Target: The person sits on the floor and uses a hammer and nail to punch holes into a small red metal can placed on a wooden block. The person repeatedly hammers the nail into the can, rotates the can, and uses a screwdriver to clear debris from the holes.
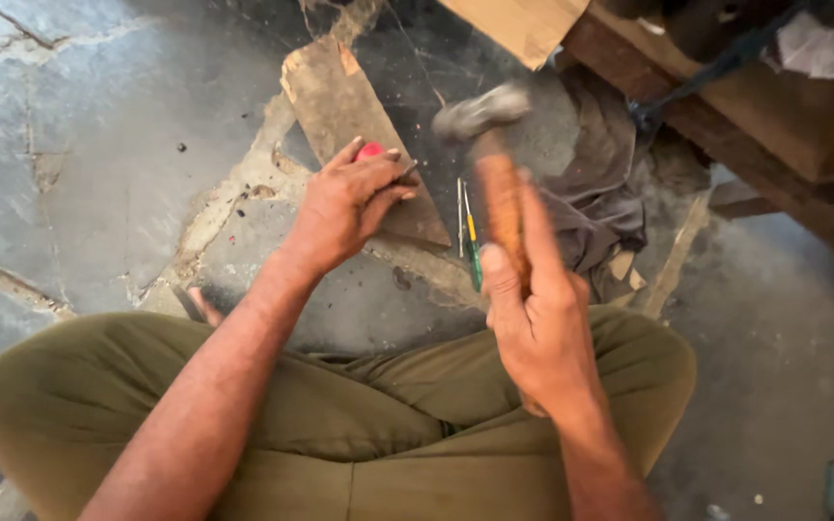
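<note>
Head view looks down on a person sitting cross-legged on a cracked stone floor (pixel 98 193). Left hand (pixel 345 203) is partly closed, fingers pressed down on a small tool with a red handle (pixel 370 150); only the handle's tip shows past the knuckles, and a short dark metal end (pixel 407 172) pokes out on the right, too small to tell its kind. That hand rests on a wooden board (pixel 340 106) lying flat on the floor, the board's near right corner hidden under the fingers.

Right hand (pixel 533 318) is wrapped tight around the wooden handle of a hammer (pixel 499 193), held upright, just right of the left hand and apart from it. The metal hammer head (pixel 480 111) is blurred, raised above the board's right edge and a little farther than the left hand.

Between the two hands a green-handled screwdriver (pixel 473 251) lies on the floor, its near end hidden behind the right hand. Right of the hammer sits a crumpled grey cloth (pixel 596 193), partly under a wooden bench (pixel 784 116) that is cut off by the far right edge. A cardboard piece (pixel 523 24) is cut off at the far edge. Olive trousers (pixel 359 434) fill the near part.
</note>
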